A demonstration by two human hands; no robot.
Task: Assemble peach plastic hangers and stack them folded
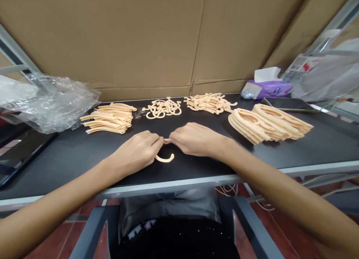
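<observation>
Near the front middle of the black table (81,158), my left hand (140,150) is closed on a cream plastic hook, whose curved end (166,159) sticks out below the fingers. My right hand (193,139) is closed beside it, pinching a small cream piece (166,141) that shows between the two hands. Most of what the fingers hold is hidden. Behind the hands lie a pile of cream hooks (164,108) and a pile of thin cream pieces (210,103). Curved cream bars (109,118) are stacked to the left, and cream looped parts (269,124) to the right.
Clear plastic wrap (61,101) lies at the left, above a dark tray-like object (22,154). At the back right are a purple tissue pack (266,87) and a dark flat device (290,104). Cardboard (126,38) stands behind the table. A pale metal edge (174,185) runs along the front.
</observation>
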